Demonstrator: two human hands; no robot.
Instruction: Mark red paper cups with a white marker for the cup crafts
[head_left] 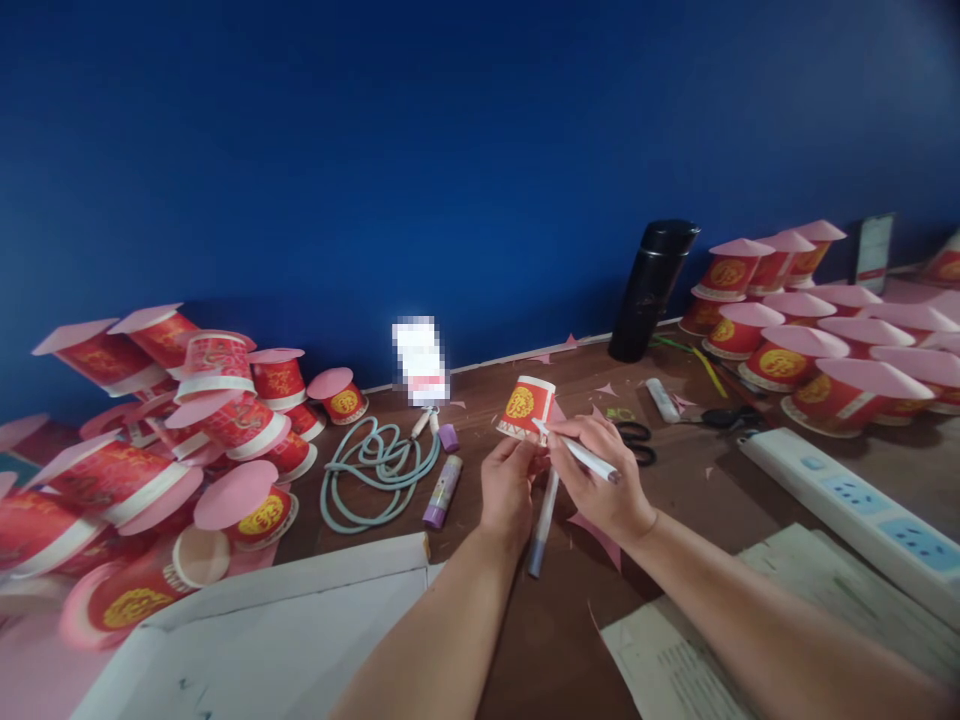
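A red paper cup [534, 400] with a gold emblem stands tilted, mouth down, in front of me. My left hand [511, 490] grips it near its white rim, which carries a zigzag pattern. Fingers closed, my right hand [607, 480] holds a white marker pen [592, 460], its tip at the cup's lower right side. Some fingers of both hands are hidden behind the cup and pen. Beneath and between my hands lies a second marker pen [541, 530] on the brown table. To the left are a glue stick [443, 490] and its purple cap [448, 437].
Red cups topped with pink paper cones [247, 495] are heaped at left; more cups [801, 355] stand in rows at right. A pale blue cord [352, 470], black flask [651, 295], scissors [724, 416], power strip [847, 495], white box [300, 620] and paper sheets [675, 650] surround the work spot.
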